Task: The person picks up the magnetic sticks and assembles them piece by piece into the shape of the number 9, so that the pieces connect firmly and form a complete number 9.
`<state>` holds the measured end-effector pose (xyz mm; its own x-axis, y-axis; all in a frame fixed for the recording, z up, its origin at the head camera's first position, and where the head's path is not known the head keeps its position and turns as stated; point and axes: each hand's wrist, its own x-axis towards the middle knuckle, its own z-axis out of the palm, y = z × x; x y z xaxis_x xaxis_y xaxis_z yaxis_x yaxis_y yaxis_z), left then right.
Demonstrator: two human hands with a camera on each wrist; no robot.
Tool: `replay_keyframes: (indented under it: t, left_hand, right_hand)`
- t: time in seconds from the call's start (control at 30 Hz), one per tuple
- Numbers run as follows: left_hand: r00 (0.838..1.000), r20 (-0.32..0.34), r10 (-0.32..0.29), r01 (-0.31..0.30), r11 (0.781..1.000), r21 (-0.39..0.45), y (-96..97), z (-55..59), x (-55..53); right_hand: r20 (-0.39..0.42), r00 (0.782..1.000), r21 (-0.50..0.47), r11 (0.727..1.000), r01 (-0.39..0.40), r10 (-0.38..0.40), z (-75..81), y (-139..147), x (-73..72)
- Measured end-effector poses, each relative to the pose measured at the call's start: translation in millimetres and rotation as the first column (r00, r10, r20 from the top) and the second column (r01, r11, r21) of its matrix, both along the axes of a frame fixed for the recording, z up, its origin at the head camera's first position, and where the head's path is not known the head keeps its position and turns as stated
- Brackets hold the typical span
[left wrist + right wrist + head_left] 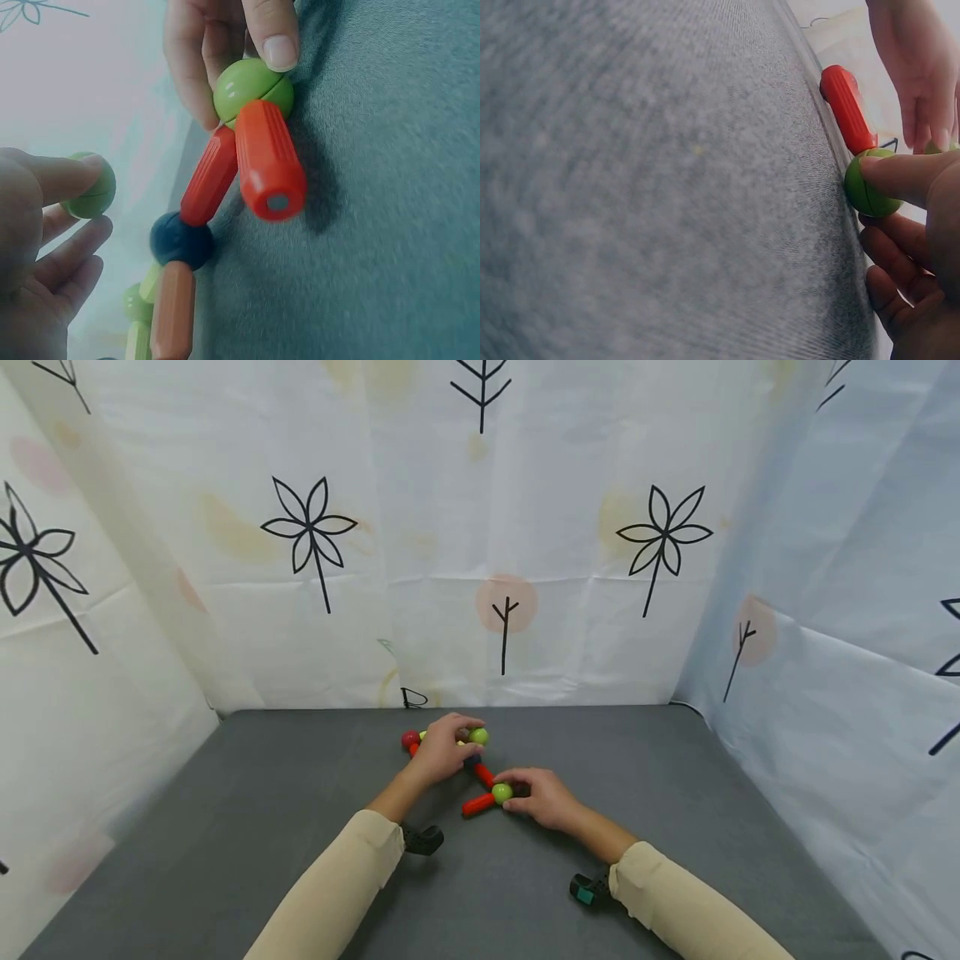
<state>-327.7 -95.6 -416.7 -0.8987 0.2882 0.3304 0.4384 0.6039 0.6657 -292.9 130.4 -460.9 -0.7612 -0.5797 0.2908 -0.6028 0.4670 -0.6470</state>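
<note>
My left hand [442,750] pinches a green ball [90,191] between thumb and fingers, above the far part of the table. Nearer and to the right, my right hand [547,799] grips a second green ball [502,793]. Two red rods join this ball; the free one [270,161] shows a small metal disc in its end. The other red rod [208,176] runs to a dark blue ball [181,240]. From there an orange rod [172,307] leads on, beside a light green ball [137,302] and yellow-green rods. Part of this chain is hidden behind my left hand.
A red ball [410,739] lies at the chain's far left, close to the back of the grey table [225,843]. White patterned cloth [450,527] hangs behind the table and along both sides. Black straps with small devices circle both wrists.
</note>
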Motion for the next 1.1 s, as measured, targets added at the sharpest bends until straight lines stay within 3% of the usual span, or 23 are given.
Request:
replay_keyframes:
  t: [0.23, 0.53, 0.83, 1.1]
  left_hand:
    - [0.998, 0.063, -0.017, 0.013, 0.997, 0.070, -13.1, -0.1, 9.9]
    - [0.999, 0.018, -0.045, 0.045, 0.999, 0.002, -25.4, -3.2, 23.5]
    - [0.992, 0.061, -0.114, 0.115, 0.993, 0.003, -34.5, -9.4, 39.5]
    - [0.987, 0.103, -0.125, 0.130, 0.991, -0.042, -42.8, -12.2, 47.3]
  right_hand:
    - [-0.001, 1.000, -0.005, 1.000, 0.007, -0.007, -0.2, 1.7, -0.9]
    - [0.054, 0.998, 0.009, 1.000, 0.016, -0.017, 3.9, 1.2, 0.5]
    - [0.053, 0.999, 0.005, 1.000, 0.008, -0.008, 5.6, 0.3, 1.3]
    - [0.069, 0.997, 0.016, 0.999, 0.036, -0.037, 5.2, -1.4, -1.1]
